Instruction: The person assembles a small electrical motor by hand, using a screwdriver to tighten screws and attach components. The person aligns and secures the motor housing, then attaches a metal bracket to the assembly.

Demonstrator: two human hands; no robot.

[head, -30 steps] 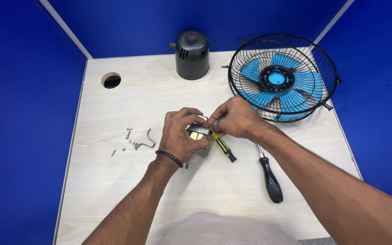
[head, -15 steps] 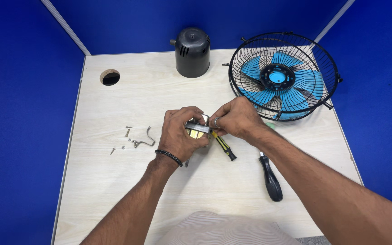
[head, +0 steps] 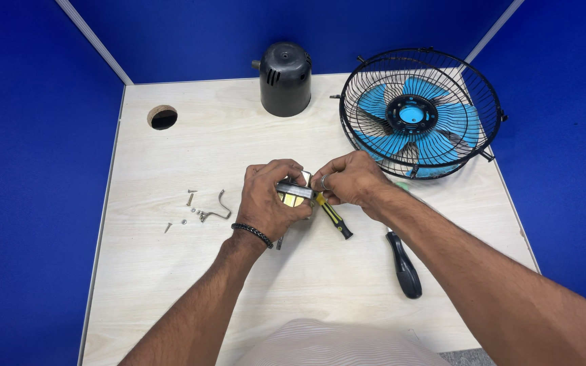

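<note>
1. The left hand (head: 269,203) is closed around a small metal part (head: 294,192), a shiny silver block with a yellowish face showing below its top edge. It sits just in front of the black motor housing (head: 285,78), well apart from it, near the middle of the pale wood-grain table (head: 171,285).
2. The right hand (head: 348,180) pinches the right end of the same part with thumb and fingertips drawn together; whether it holds anything else there cannot be told.
3. A black beaded bracelet (head: 252,234) circles the left wrist.
4. Directly under the hands lies a small screwdriver (head: 334,217) with a yellow and black ribbed handle. A larger screwdriver (head: 403,264) with a smooth black handle lies farther from the housing, to its front right.
5. The motor housing is a matt black dome with vent slots, upright at the back of the table.
6. To the right of the housing, a round black wire fan cage (head: 420,112) encloses glossy blue blades.
7. To the front left of the housing lie loose silver screws (head: 190,199) and a bent metal hook (head: 217,211); a round cable hole (head: 163,117) lies left of it.
8. Compared with half a second earlier, both hands keep the same grasp and place, and nothing on the table has shifted.
</note>
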